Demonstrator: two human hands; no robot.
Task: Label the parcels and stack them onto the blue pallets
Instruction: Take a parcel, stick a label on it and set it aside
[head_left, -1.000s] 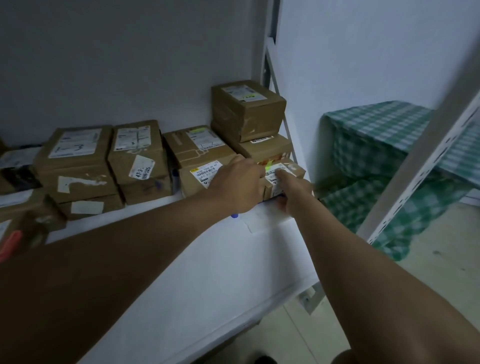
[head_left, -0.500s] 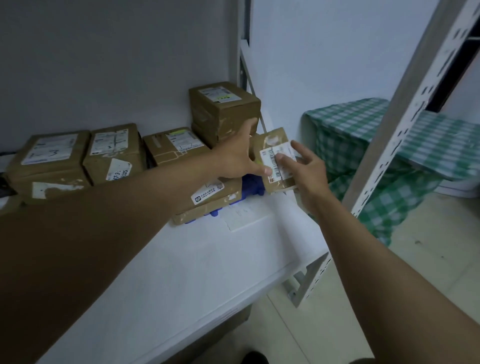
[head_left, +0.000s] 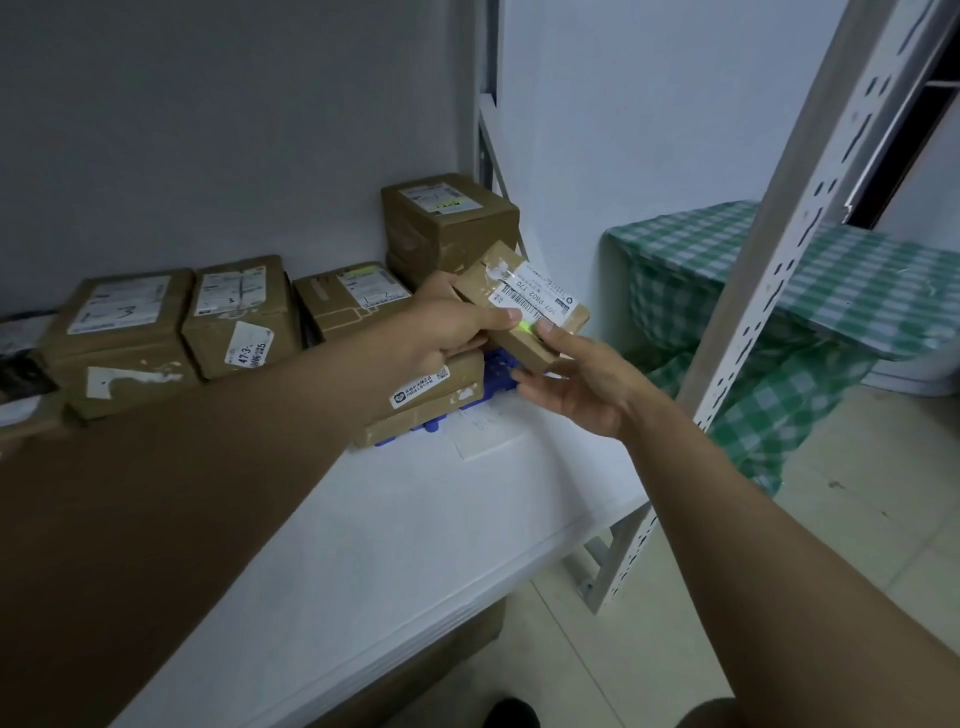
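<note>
A small brown parcel (head_left: 524, 306) with a white barcode label and a green mark is held in the air above the white shelf (head_left: 395, 525). My left hand (head_left: 447, 327) grips its left end, thumb on top. My right hand (head_left: 576, 379) holds it from below and at its near edge, thumb by the green mark. Under it a flat brown parcel (head_left: 431, 400) lies on a blue pallet (head_left: 498, 369). More brown labelled parcels (head_left: 239, 317) line the back of the shelf, with a taller stacked box (head_left: 447, 223) by the corner.
A white perforated shelf post (head_left: 779, 249) rises at the right. Behind it a green checked cloth (head_left: 810, 291) covers a low unit. Tiled floor (head_left: 857, 519) lies right of the shelf. A grey wall backs the parcels.
Both hands have lifted the small parcel off the stack and tilted it label-up. My view has shifted left, and the flat parcel and blue pallet below now show.
</note>
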